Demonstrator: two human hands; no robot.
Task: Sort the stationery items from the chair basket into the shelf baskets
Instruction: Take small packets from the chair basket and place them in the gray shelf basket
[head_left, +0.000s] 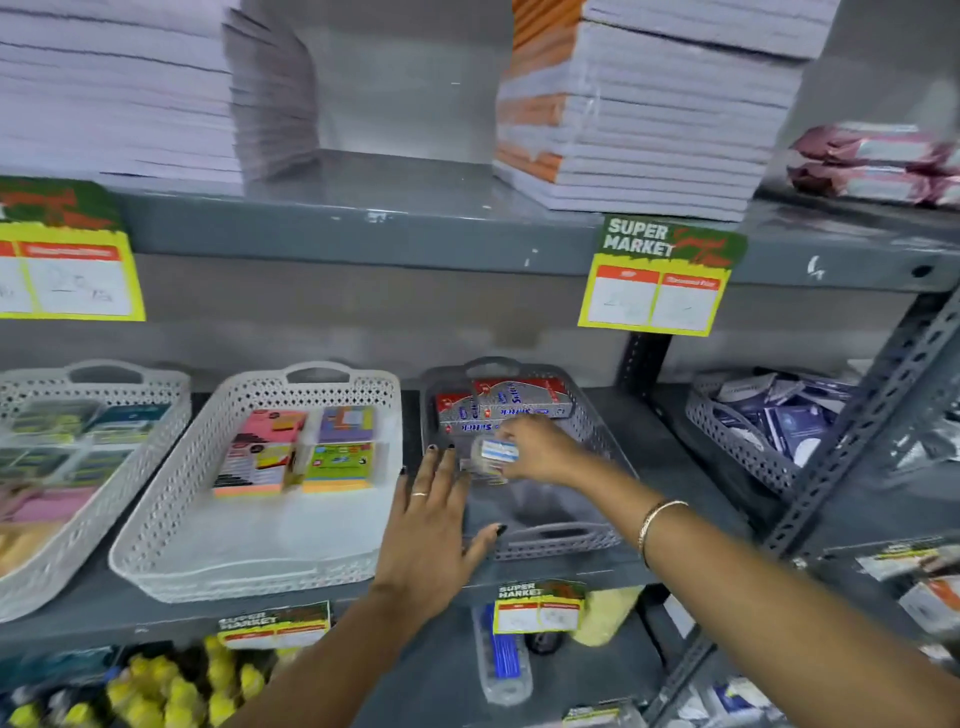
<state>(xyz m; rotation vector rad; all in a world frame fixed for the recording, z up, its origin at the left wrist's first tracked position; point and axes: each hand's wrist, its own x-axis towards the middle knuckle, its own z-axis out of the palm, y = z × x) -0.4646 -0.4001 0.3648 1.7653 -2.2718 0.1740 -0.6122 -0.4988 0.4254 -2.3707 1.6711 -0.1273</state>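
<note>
My right hand (540, 449) reaches into the dark grey shelf basket (566, 538) and is shut on a small clear pack with a blue and white label (497, 451). Red and silver boxes (504, 408) lie at the back of that basket. My left hand (434, 525) rests flat with fingers spread on the basket's front left corner, holding nothing. To the left stands a white shelf basket (171, 540) with colourful sticky-note pads (301, 449). The chair basket is out of view.
Another white basket (31, 551) sits at far left and a grey basket of dark blue packets (748, 452) at right. Paper stacks (639, 119) fill the upper shelf. Price tags (660, 275) hang from shelf edges. A slotted metal upright (862, 421) runs at right.
</note>
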